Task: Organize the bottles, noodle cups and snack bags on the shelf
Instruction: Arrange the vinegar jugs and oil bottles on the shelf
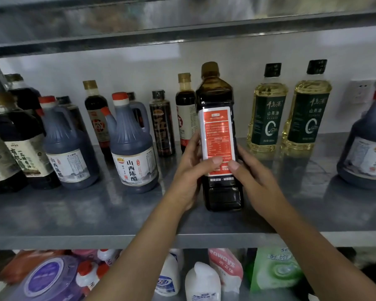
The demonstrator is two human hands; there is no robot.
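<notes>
A tall dark bottle (217,98) with a brown cap and a red-and-white back label stands upright near the middle of the steel shelf (96,216). My left hand (191,170) grips its left side with the thumb across the label. My right hand (252,170) holds the right side, its thumb also on the label. Behind it stand two slimmer dark sauce bottles (162,124). Two yellow oil bottles (267,109) with dark green labels stand to the right.
Vinegar jugs with red caps (130,144) and several dark bottles crowd the shelf's left part. Another large jug (365,144) sits at the far right. Above runs an upper shelf edge (182,33). Below, the lower shelf holds detergent bottles and refill pouches (224,270).
</notes>
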